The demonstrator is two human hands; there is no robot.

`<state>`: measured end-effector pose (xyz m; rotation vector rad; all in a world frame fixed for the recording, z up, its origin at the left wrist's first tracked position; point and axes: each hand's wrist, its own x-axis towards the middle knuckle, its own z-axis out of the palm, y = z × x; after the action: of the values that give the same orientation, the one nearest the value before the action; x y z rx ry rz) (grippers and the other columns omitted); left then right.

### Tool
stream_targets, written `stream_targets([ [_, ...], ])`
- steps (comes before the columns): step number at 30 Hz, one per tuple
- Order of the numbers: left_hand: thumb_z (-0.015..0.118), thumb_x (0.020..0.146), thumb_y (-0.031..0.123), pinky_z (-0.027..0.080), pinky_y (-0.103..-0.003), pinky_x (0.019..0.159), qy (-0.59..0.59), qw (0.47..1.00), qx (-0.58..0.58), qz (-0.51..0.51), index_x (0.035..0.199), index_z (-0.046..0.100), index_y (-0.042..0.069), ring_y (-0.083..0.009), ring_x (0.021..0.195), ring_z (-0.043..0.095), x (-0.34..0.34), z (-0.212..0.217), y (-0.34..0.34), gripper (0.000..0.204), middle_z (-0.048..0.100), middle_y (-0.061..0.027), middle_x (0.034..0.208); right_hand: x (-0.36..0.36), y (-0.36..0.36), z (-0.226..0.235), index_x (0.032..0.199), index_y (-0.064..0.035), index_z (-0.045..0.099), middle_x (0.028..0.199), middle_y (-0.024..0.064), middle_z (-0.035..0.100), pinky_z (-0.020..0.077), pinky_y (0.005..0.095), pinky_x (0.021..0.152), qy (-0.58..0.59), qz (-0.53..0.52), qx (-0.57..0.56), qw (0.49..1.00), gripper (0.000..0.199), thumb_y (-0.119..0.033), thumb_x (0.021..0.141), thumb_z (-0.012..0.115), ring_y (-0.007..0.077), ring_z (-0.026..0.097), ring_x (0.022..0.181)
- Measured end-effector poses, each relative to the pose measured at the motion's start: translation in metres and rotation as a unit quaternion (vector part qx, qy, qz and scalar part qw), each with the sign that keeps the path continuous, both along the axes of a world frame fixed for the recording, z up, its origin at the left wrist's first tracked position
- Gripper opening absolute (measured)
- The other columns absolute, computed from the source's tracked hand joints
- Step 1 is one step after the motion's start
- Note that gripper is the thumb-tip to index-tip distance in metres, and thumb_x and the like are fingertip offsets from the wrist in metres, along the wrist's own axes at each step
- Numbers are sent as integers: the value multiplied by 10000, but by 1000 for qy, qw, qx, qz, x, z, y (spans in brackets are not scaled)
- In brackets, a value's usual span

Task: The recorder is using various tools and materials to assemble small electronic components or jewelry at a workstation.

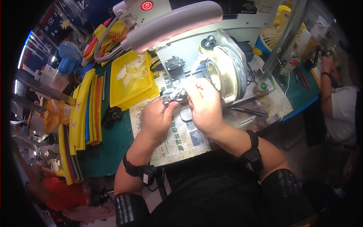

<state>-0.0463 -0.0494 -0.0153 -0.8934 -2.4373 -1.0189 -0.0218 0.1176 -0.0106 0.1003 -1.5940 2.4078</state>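
Note:
My left hand is closed, thumb against fingers, at a small dark metal fixture beside the machine. My right hand is closed in a pinch just to its right, with fingertips meeting near a bright, glare-washed spot. Whatever lies between those fingertips is too small and overexposed to name. A round metal wheel housing stands right beside my right hand. Behind the fingers sits a black block-shaped mount. Over all this hangs a long pale lamp.
At the left, a yellow bin holds translucent white pieces. Stacked yellow, blue and orange strips stand on the green mat. Dark pen-like tools lie right of my hands. A yellow fan is behind; another person works at far right.

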Motion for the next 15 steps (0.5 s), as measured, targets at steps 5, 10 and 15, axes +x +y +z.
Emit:
stream_targets([
  [5,716,912,199,442,-413,630,-140,990,-19,16,879,687,15,-337,684,580,5,20,-17,189,617,-156,769,-3,-5,4,980,-5,564,787,2,548,421,253,622,-11,-31,4,999,123,-119,1028,564,65,481,693],
  [10,723,848,77,535,-332,810,-51,998,6,41,994,723,-4,-292,886,694,25,56,-32,168,720,-156,956,39,18,2,1000,-12,560,739,-14,500,381,243,580,132,-29,218,967,120,-123,1038,536,54,434,645],
  [15,777,805,84,535,-346,767,-33,996,39,-72,971,725,12,-304,841,685,54,70,17,188,706,-147,918,64,37,3,1047,-39,535,707,-80,460,298,190,522,-62,147,-66,985,106,-144,1056,525,-8,363,599],
])
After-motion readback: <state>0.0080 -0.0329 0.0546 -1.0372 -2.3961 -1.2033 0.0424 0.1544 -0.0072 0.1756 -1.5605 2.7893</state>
